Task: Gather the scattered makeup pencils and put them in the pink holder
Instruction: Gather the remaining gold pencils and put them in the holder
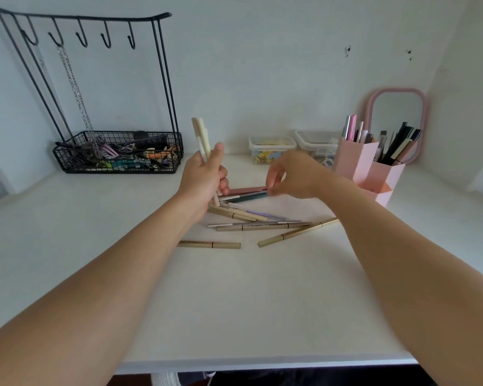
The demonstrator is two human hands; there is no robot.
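Observation:
My left hand (204,179) is shut on a few cream pencils (201,137) that stick up above it. My right hand (293,174) pinches the right ends of a pink pencil (246,190) and a dark green pencil (247,196), both lying on the white desk. Several gold pencils (265,226) and a lilac one (262,215) lie scattered just in front of my hands. The pink holder (365,165) stands to the right, with several pencils and brushes upright in its compartments.
A black wire basket with a hook rack (117,154) stands at the back left. Two clear lidded boxes (271,149) sit at the back, left of the holder. A pink-framed mirror (396,118) leans behind the holder. The desk's front edge (262,363) is near me.

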